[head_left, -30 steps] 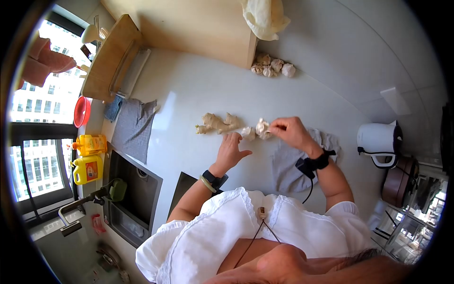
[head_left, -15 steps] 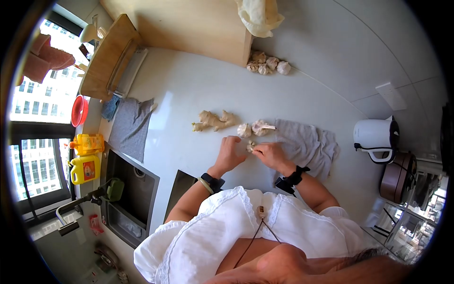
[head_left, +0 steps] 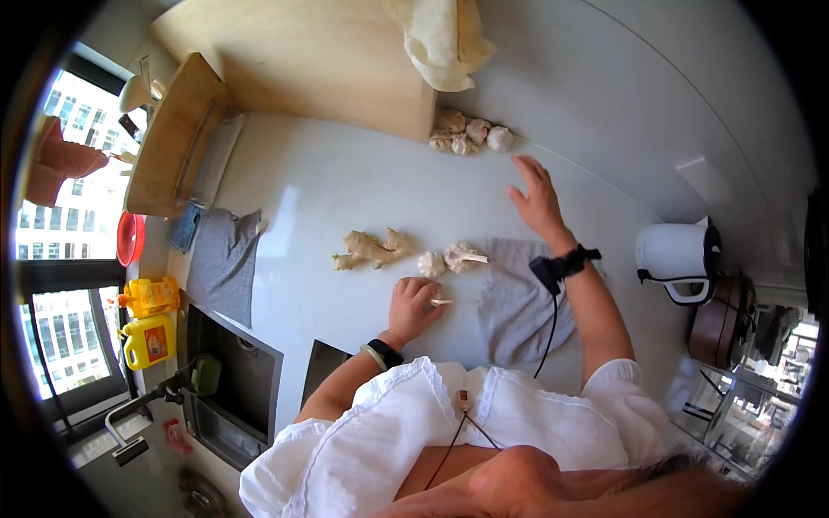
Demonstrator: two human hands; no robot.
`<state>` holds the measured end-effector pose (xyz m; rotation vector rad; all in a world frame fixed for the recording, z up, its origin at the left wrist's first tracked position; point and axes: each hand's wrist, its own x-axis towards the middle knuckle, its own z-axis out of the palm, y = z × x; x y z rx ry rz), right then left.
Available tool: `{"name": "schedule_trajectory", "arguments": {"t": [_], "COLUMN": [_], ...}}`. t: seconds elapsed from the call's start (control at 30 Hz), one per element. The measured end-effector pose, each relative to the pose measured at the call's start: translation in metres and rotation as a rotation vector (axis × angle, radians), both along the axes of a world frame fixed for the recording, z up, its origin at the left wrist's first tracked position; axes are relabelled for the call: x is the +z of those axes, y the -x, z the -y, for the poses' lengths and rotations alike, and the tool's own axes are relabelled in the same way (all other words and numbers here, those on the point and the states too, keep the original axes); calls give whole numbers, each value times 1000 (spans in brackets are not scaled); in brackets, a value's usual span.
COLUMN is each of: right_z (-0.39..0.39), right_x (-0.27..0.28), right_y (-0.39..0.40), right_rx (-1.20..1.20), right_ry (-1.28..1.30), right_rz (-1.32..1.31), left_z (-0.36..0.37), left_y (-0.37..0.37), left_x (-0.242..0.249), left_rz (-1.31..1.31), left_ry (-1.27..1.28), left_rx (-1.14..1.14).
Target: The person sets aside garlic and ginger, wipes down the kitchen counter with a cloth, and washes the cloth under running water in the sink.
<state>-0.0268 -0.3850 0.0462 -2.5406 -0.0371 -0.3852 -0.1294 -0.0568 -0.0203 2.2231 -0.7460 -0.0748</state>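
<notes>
My left hand [head_left: 414,308] rests on the counter with its fingers closed around a small garlic bulb [head_left: 440,301]; only a pale bit of it sticks out by the fingertips. Just beyond that hand lie a garlic head [head_left: 430,264] and a second garlic head with a stem [head_left: 462,256]. A knobbly ginger root [head_left: 371,249] sits to their left. My right hand [head_left: 537,203] is stretched out over the back of the counter, fingers apart and holding nothing. Nearest to its fingertips, but apart from them, is a pile of garlic heads [head_left: 466,135] against the wooden panel.
A grey cloth [head_left: 518,298] lies under my right forearm. The sink [head_left: 229,371] and yellow bottles [head_left: 148,339] are at the left, near another grey cloth [head_left: 226,263]. A white kettle [head_left: 673,250] stands at the right. A pale bag [head_left: 445,43] hangs above.
My right hand has let go of the small garlic bulb and swung up and away toward the garlic pile. My left hand keeps the bulb. The whole view has shifted slightly.
</notes>
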Motion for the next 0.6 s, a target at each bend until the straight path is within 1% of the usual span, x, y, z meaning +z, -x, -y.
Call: {"name": "schedule_trajectory", "arguments": {"t": [0.13,0.2,0.3,0.4,0.5,0.6], "right_z": [15,20,23,28,28,26], "right_x": [-49,-71,-95,-106,-104,-107], "right_y": [-61,-82,-102,-107,-101,-90], "right_rx": [15,18,-1,62,92,31], "right_ry": [-14,18,-29,-60,-171,-302], "right_rz": [-19,-48,-60,-30,20,12], "left_z": [0,-1,1,1,1,0], "left_y": [0,0,-1,-2,-2,-2], "left_x": [1,-1,2,3,4,3], "left_rz": [7,4,37,38,47,47], "left_ry": [-17,-19,-12,-9,5,5], "left_rx": [6,-6,11,8,5,1]}}
